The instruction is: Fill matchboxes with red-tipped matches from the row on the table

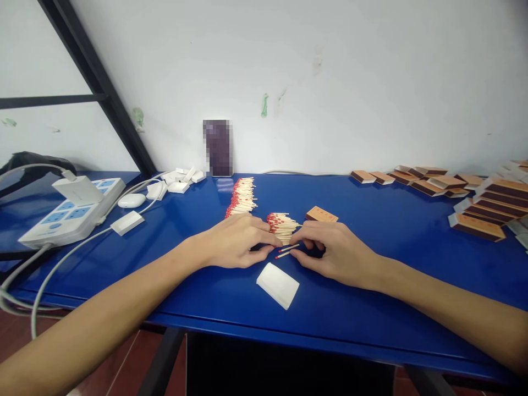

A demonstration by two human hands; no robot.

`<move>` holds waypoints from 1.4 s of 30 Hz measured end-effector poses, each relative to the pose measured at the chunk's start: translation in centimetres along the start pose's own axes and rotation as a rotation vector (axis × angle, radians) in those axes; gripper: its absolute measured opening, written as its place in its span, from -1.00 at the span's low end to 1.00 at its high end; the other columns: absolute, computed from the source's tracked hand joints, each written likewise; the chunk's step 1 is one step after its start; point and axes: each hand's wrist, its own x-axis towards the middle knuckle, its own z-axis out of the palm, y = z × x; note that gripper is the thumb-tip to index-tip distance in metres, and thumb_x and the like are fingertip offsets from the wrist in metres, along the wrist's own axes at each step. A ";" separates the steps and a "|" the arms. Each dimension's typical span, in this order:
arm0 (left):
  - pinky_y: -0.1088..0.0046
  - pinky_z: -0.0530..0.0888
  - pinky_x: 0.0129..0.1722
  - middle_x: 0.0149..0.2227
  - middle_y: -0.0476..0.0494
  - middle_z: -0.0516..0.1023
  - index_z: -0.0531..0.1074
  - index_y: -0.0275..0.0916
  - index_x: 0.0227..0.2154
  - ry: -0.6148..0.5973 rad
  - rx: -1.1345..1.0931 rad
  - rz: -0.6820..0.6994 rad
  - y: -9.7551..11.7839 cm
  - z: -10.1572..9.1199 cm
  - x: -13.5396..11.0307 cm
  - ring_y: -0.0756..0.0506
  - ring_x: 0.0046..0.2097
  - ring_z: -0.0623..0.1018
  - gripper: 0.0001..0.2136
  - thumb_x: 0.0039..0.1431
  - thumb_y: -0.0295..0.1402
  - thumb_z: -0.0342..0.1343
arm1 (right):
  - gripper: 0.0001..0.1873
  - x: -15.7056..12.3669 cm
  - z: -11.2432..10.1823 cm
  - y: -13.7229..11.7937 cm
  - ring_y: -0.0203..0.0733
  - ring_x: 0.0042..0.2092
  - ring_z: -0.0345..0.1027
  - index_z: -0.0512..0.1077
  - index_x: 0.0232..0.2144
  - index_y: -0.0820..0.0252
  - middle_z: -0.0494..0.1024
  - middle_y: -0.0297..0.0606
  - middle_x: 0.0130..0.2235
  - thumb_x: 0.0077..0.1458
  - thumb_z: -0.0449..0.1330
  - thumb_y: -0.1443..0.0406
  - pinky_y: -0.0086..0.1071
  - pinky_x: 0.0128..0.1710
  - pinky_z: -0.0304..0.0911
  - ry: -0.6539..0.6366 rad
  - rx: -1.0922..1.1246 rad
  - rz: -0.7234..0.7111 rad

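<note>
My left hand (241, 240) rests on the blue table with thumb and index finger slightly apart, beside the red heads of two loose matches (287, 252). Opposite it, my right hand (336, 250) has its thumb and index finger parted around the plain ends of those matches; whether it touches them I cannot tell. A small heap of red-headed matches (282, 224) lies just beyond the fingertips. Farther back is a long row of matches (242, 195), partly behind my left hand. A white matchbox tray (278, 285), seemingly bottom up, lies nearer me. An orange matchbox sleeve (322, 214) sits behind my right hand.
Matchboxes (429, 181) lie along the back right, with a stack of more (501, 201) at the far right. White trays (181, 179) are piled back left. A phone-like dark panel (218, 147) leans on the wall. A power strip (74, 212), cables and a white case (132, 201) occupy the left.
</note>
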 end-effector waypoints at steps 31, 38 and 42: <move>0.43 0.33 -0.35 -0.36 -0.07 0.52 0.54 -0.14 -0.07 -0.012 0.009 0.026 0.0 -0.5 -0.3 -0.04 -0.34 0.45 -0.75 0.29 -0.39 0.02 | -0.88 0.0 -0.1 -1.3 -0.35 -0.48 0.22 0.49 -0.43 0.18 0.40 -0.39 -0.52 0.12 0.16 0.37 -0.46 -0.47 0.12 -0.059 0.088 -0.016; 0.43 0.32 -0.34 -0.35 -0.06 0.54 0.53 -0.15 -0.10 -0.016 0.018 0.009 -0.3 -0.4 -0.2 -0.05 -0.33 0.46 -0.77 0.30 -0.39 0.01 | -0.91 0.3 0.3 -0.8 -0.36 -0.50 0.18 0.45 -0.46 0.18 0.38 -0.41 -0.52 0.07 0.17 0.39 -0.45 -0.49 0.09 -0.021 0.055 0.064; 0.44 0.33 -0.32 -0.33 -0.08 0.55 0.53 -0.15 -0.11 -0.017 0.037 0.003 -0.6 -0.2 -0.2 -0.06 -0.31 0.47 -0.77 0.32 -0.38 -0.02 | -0.90 0.4 0.4 -0.6 -0.36 -0.50 0.17 0.45 -0.46 0.17 0.37 -0.42 -0.53 0.08 0.16 0.38 -0.45 -0.50 0.08 -0.019 0.046 0.080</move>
